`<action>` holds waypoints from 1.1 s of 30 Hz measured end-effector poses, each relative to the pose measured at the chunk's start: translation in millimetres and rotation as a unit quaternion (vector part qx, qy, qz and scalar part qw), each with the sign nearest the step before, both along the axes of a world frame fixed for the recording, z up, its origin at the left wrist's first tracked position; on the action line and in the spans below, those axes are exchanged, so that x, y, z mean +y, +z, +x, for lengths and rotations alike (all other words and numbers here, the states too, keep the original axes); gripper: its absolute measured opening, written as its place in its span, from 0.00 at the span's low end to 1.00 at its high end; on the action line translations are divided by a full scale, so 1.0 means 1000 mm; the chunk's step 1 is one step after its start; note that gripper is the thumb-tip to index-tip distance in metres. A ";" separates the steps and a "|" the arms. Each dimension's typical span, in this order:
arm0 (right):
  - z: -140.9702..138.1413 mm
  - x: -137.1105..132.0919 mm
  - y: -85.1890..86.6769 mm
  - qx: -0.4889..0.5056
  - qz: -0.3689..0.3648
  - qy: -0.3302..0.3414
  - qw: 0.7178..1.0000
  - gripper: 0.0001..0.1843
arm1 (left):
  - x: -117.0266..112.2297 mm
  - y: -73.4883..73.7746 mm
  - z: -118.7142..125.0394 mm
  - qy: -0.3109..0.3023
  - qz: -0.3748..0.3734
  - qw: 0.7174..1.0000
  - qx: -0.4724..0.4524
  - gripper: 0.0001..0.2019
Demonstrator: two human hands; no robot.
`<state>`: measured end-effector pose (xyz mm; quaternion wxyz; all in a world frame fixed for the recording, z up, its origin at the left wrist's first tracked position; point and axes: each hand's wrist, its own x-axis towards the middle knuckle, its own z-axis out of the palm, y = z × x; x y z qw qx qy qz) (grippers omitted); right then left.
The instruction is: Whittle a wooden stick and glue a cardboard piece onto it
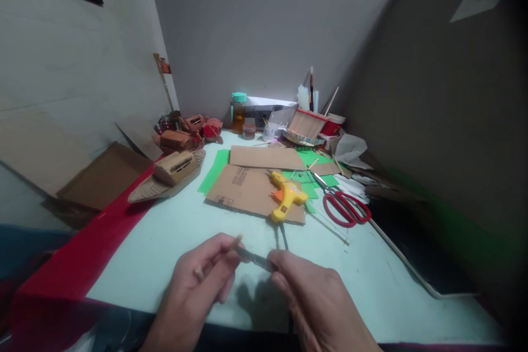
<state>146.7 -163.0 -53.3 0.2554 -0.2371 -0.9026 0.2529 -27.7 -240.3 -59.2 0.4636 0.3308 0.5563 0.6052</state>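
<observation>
My left hand (204,278) is closed around a thin light-brown wooden stick (238,240), whose two ends poke out between the fingers. In my right hand (307,289) is a slim dark blade-like tool (256,258), gripped between thumb and fingers. The tool's tip meets the stick, or comes very close to it, near the left fingertips. Just beyond the hands, a yellow glue gun (289,196) lies on a flat piece of cardboard (239,190). Red-handled scissors (346,208) rest to its right.
A cardboard boat model (171,173) sits at the left, with brown models (177,140) behind it. A green-lidded jar (238,113), a small white cup (270,131) and a red container (332,124) line the back. A dark tablet-like panel (421,247) lies right.
</observation>
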 end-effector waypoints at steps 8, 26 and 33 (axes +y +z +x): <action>0.000 -0.002 -0.003 -0.028 0.237 -0.023 0.971 0.12 | 0.000 0.008 0.006 0.052 0.005 0.989 0.136 0.12; 0.004 0.000 -0.004 -0.025 0.354 -0.042 0.934 0.20 | -0.003 0.002 0.006 0.086 0.001 0.993 0.085 0.07; 0.001 0.000 -0.001 -0.029 0.352 -0.039 0.935 0.20 | -0.004 0.001 0.008 0.087 -0.021 0.992 0.086 0.07</action>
